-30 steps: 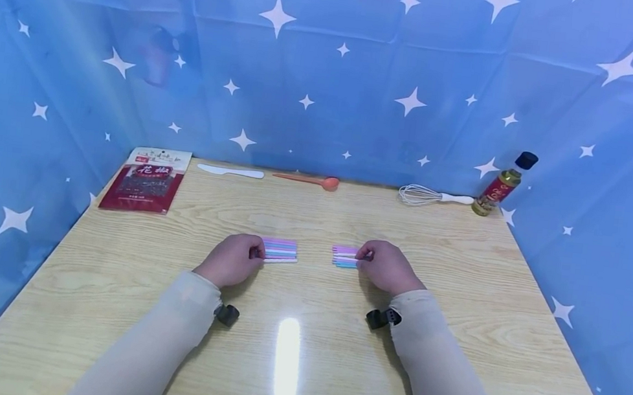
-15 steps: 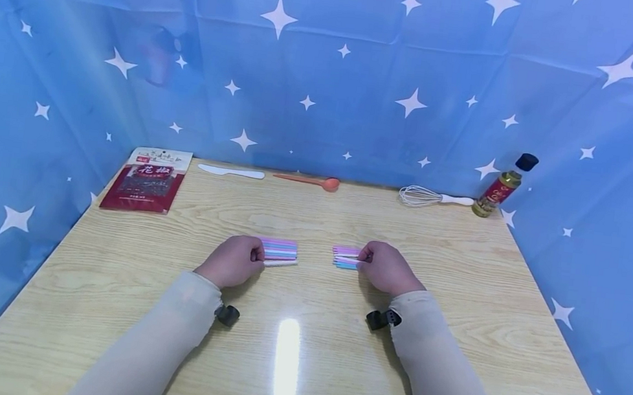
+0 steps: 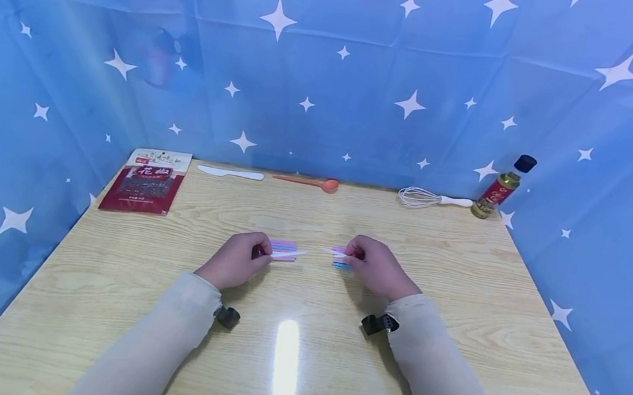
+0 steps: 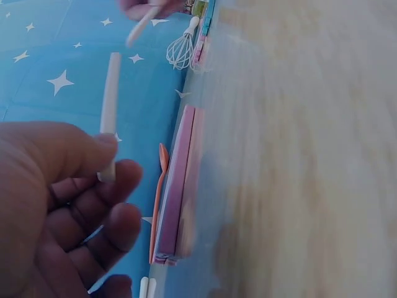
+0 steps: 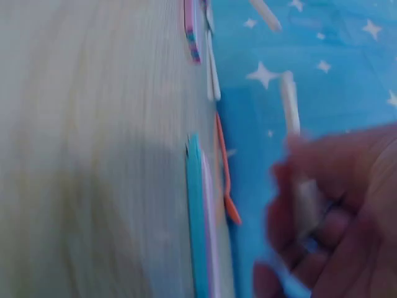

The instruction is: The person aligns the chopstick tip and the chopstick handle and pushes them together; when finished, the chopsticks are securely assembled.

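Note:
Two small piles of pastel sticks lie mid-table: the left pile (image 3: 284,246) and the right pile (image 3: 339,263). My left hand (image 3: 257,254) pinches a white stick (image 3: 290,254) just above its pile, pointing right. My right hand (image 3: 352,252) pinches another white stick (image 3: 331,251) over its pile, pointing left. The two stick tips are a short gap apart. In the left wrist view the left hand (image 4: 105,167) holds the white stick (image 4: 110,112) above the pink pile (image 4: 180,186). The right wrist view is blurred, showing the right hand (image 5: 298,186), its stick (image 5: 289,108) and the cyan-edged pile (image 5: 197,211).
Along the table's back edge lie a red packet (image 3: 145,181), a white spatula (image 3: 230,173), an orange spoon (image 3: 309,181), a whisk (image 3: 430,197) and an oil bottle (image 3: 502,186). Blue star-printed cloth walls off three sides. The wooden table (image 3: 286,363) stretches toward me.
Each hand has lifted a white stick off its pile and brought it inward, so the tips now point at each other. The right hand has shifted slightly left.

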### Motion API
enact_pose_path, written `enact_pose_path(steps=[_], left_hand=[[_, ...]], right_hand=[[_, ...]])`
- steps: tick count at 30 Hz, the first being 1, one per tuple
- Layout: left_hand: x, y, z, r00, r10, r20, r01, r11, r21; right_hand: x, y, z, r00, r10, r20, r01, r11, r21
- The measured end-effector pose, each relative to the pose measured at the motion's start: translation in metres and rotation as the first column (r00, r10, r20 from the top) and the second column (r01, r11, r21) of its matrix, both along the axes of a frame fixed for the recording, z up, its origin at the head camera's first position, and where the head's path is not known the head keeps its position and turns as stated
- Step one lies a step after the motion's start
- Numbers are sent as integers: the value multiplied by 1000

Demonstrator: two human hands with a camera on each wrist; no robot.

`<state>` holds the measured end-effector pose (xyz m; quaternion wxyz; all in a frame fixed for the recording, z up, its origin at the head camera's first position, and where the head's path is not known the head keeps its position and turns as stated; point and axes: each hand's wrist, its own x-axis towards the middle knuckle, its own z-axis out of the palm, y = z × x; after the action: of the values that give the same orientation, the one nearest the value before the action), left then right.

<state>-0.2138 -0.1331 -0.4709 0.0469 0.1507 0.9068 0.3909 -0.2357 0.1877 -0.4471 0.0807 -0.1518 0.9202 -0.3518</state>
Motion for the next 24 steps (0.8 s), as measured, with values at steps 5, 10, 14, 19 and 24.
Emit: enact_pose_path(steps=[5,10,14,19,24], left_hand=[[0,0,0,999,-9,-31,10,998,55],[0,1,-1,998,-4,-67,10,996,85],[1,1,0,998,0,-65,7,994,105],[2,1,1,998,-9,-66,17,993,116],[3,0,2,998,-28,-50,35,990,138]], right_hand=[[5,-9,-1,997,57,-53,-64,988,-138],[8,-11,-1,995,41,-91,-58,978,-201],[9,-13,-1,994,48,-101,-72,964,-254],[10,-14,-1,994,40,-106,-68,959,-276],[11,-14,-1,994,38,-102,-67,954,-293]])
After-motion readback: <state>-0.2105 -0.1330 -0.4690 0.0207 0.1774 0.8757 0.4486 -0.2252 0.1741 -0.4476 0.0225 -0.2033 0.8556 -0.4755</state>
